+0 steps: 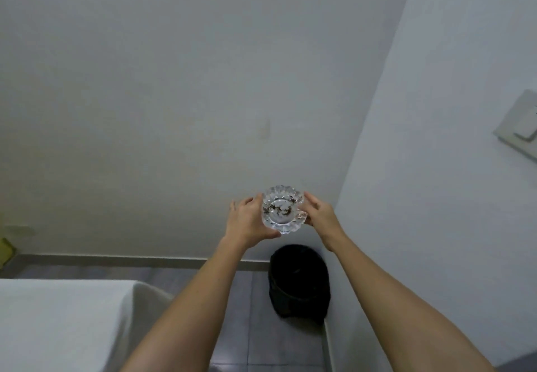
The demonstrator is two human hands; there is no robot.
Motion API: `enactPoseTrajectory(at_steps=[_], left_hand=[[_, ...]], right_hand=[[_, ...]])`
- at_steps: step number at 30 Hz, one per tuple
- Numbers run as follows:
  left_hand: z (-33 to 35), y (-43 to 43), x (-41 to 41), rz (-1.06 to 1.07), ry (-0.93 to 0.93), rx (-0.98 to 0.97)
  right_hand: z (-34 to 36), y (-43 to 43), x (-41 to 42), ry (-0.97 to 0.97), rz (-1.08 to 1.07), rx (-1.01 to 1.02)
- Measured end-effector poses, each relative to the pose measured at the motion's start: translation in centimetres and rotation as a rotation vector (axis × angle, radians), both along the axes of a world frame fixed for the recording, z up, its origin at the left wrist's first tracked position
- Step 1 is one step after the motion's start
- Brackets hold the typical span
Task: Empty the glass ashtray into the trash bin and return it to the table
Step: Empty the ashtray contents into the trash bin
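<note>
- Progress: the glass ashtray (pixel 283 209) is off the table and held in the air at arm's length, above and a little in front of the black trash bin (pixel 299 280), which stands on the floor in the corner of the room.
- Dark ash and scraps lie in the ashtray's bowl; judged from this, emptying is not yet done.
- Left to do: tip the contents into the bin, then carry the ashtray back to the table. No table shows in view; a white bed corner (pixel 66 322) fills the lower left.
- Left hand (pixel 250 220): curled around the ashtray's left rim and underside, thumb low, one finger sticking out free to the left.
- Right hand (pixel 321 211): fingers pressed against the right rim, partly curled, gripping the glass from that side.
- The ashtray faces the camera, tilted; exactly how far over the bin's mouth it sits cannot be told.
</note>
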State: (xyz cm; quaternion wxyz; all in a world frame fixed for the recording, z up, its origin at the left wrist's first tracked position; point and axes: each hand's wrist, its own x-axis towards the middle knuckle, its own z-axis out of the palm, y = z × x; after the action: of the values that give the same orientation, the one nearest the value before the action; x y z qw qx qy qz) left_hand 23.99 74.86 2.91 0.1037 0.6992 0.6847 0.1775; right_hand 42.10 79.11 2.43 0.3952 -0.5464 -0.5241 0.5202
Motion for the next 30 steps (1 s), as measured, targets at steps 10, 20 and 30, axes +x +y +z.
enactPoseTrajectory(at_steps=[10,20,30], left_hand=[[-4.5,8.1,-0.1,-0.324,0.056,-0.152],[-10.6,11.8,3.9,-0.501,0.161,-0.256],[-35.9,15.1,6.4,-0.269,0.204,-0.469]], right_hand=[[-5.4,3.5,0.3,0.19,-0.167,-0.23],[-11.8,5.0,4.2,0.371,-0.3,-0.47],[-33.8,9.9,7.7,0.378,-0.4,-0.449]])
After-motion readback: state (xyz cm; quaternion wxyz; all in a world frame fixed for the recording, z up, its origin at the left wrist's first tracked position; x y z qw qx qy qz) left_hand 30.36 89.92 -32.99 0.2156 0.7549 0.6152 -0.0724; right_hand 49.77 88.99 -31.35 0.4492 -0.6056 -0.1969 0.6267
